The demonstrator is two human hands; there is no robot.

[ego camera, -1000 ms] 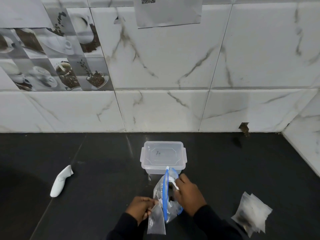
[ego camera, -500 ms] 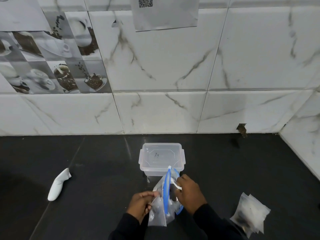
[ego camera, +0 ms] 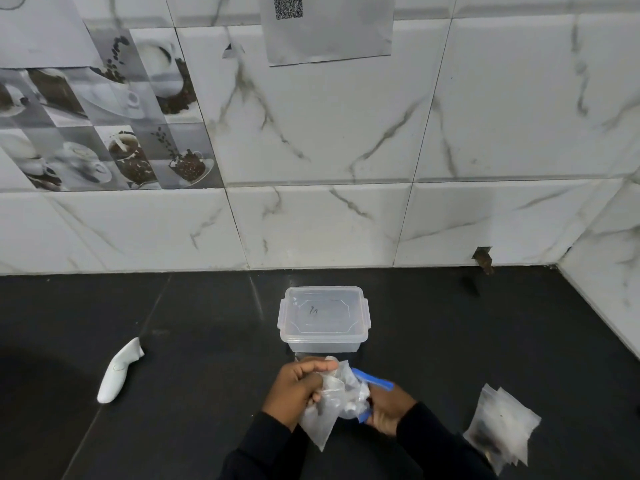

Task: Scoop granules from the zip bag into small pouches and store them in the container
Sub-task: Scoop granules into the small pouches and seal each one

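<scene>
My left hand (ego camera: 298,393) grips a small clear pouch (ego camera: 317,424) that hangs down from its fingers. Crumpled between both hands is the clear zip bag (ego camera: 349,389) with its blue zip strip (ego camera: 372,379). My right hand (ego camera: 391,408) holds the bag from the right, its fingers mostly hidden behind the plastic. A white scoop cannot be made out clearly inside the bag. Just beyond the hands stands the clear plastic container (ego camera: 323,320) with its lid on.
A pile of small clear pouches (ego camera: 500,427) lies at the right on the black counter (ego camera: 194,341). A white handheld device (ego camera: 119,374) lies at the left. A marble-tiled wall (ego camera: 346,220) rises behind the container and turns a corner at the far right.
The zip bag stood upright with its blue rim vertical; now it is tipped and crumpled between my hands. My left hand has risen and closed in on it.
</scene>
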